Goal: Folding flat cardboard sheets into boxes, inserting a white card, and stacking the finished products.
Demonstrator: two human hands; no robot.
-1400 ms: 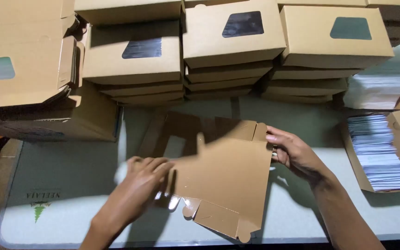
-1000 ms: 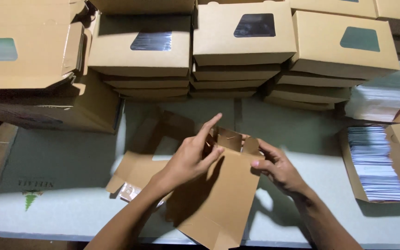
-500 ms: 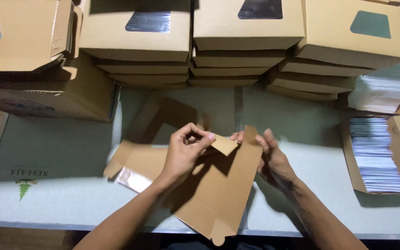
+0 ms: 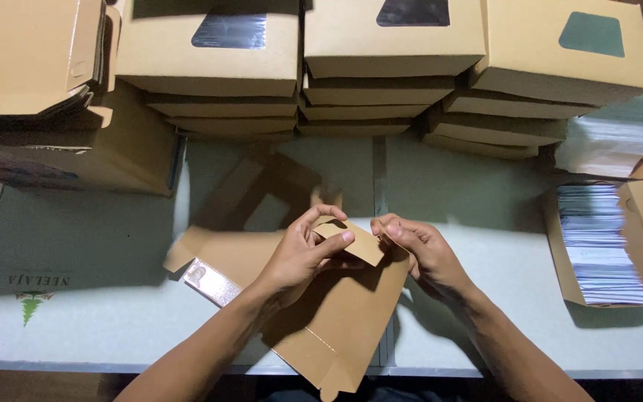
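Note:
A flat brown cardboard box blank (image 4: 336,320) lies partly folded on the pale table (image 4: 98,260), one corner hanging over the near edge. My left hand (image 4: 303,253) pinches a small flap of it between thumb and fingers at its upper middle. My right hand (image 4: 418,249) grips the blank's upper right edge beside that flap, fingertips almost meeting the left hand's. A clear window film shows at the blank's left end (image 4: 213,281). Another cut-out blank (image 4: 262,193) lies flat on the table behind the hands.
Stacks of folded brown window boxes (image 4: 392,45) line the far side of the table. A taller pile (image 4: 31,74) sits at the far left. An open carton of clear plastic sheets (image 4: 600,246) stands at the right.
Both hands have come together at the top of the blank. The left hand moved from the blank's left side to the small flap and folded it over; the blank shifted nearer.

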